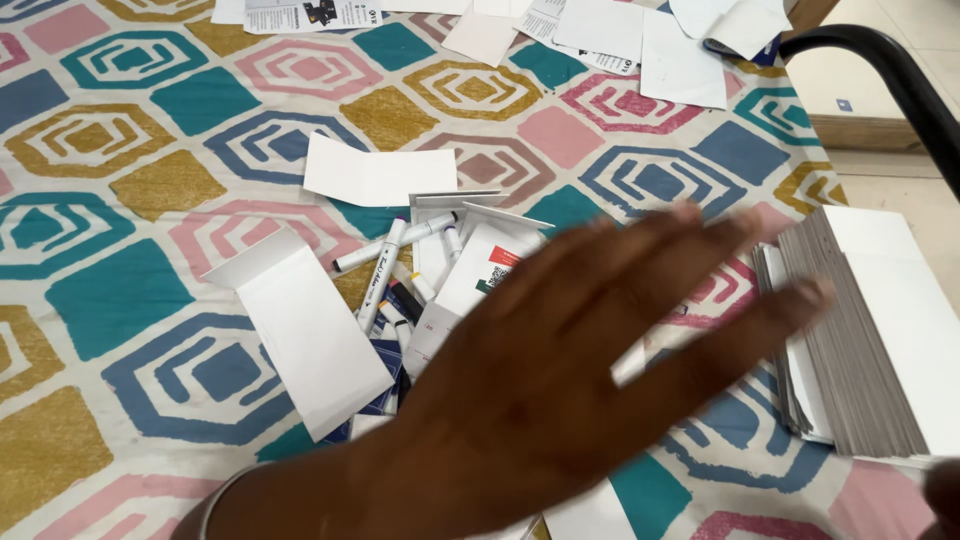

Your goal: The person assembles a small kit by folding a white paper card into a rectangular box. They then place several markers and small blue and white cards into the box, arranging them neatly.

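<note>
the left hand (pixel 590 370) is spread flat and open, fingers (pixel 700 225) splayed and holding nothing, blurred as it reaches across the middle of the view. its fingertips point toward the stack of flat white-and-grey cards (pixel 860 340) lying at the right of the table, and the lowest finger comes just beside the stack's grey edge; whether it touches cannot be told. a thin bangle (pixel 215 500) sits on the wrist at the bottom edge. only a dark sliver of the right hand (pixel 945 495) shows at the bottom right corner, next to the stack, and its grip cannot be told.

under and just left of the open hand lies a heap of white marker pens (pixel 385 270) mixed with folded white cartons (pixel 480 265), some partly hidden by the palm. a flattened white carton sleeve (pixel 310 335) lies tilted at the left of the heap, and another white card (pixel 375 175) lies above it. everything rests on a tablecloth (pixel 110 150) patterned with hexagons in teal, pink, blue and mustard. loose white papers (pixel 680 60) are scattered along the far edge, and a black curved chair back (pixel 900 75) stands at the upper right
</note>
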